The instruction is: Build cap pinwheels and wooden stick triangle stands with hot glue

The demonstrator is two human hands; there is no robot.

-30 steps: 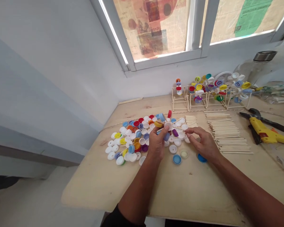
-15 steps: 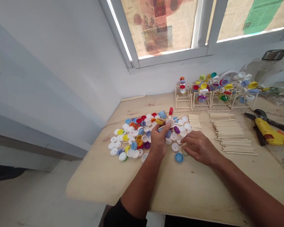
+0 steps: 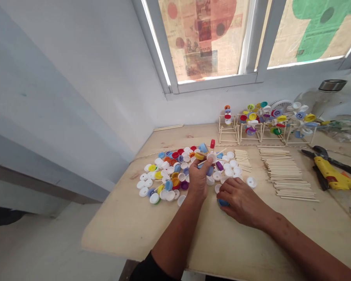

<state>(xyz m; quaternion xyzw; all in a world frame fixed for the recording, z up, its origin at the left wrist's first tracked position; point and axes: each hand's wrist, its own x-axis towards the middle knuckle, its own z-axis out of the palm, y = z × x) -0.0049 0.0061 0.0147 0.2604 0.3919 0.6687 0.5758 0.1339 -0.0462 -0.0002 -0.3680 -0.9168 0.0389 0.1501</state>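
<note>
Right hand [image 3: 240, 200] well inside table edge [image 3: 112, 253]

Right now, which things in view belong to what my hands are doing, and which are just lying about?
Belongs, it seems:
cap-and-stick wheel, in your left hand
blue cap, at your right hand
loose caps
rows of sticks
glue gun, probably, though untouched

Apparently just lying about:
metal-lidded jar
white fan
plastic bag, contents hard to tell
</note>
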